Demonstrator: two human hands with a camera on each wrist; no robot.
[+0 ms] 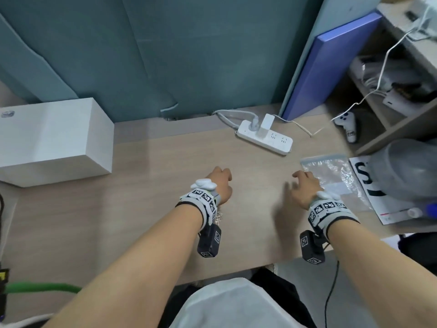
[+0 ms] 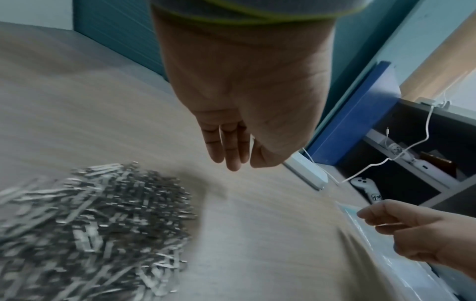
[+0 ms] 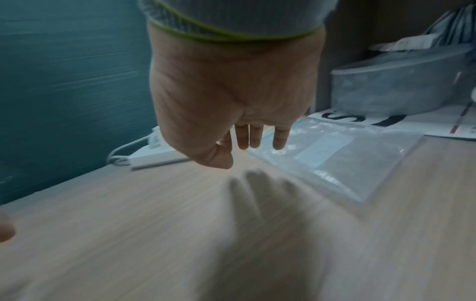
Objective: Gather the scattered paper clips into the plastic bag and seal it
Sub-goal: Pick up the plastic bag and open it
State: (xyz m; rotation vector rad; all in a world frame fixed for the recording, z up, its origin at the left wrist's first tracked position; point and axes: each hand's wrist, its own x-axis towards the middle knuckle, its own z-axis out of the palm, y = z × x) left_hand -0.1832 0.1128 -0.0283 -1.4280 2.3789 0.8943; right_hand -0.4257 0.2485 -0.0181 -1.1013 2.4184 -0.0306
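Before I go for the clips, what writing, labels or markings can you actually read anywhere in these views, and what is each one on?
"S": large black letter on the white printed sheet right of the plastic bag; the rest is covered.
"109", roughly: handwritten on the white controller; uncertain.
Square coded markers on the wristbands: patterns, not text.
Logo on the white box: too blurred.

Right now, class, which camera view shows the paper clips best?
The left wrist view: the paper clips lie as one blurred silvery heap on the table. The head view shows only a glint beside the left wrist; the right wrist view shows none.
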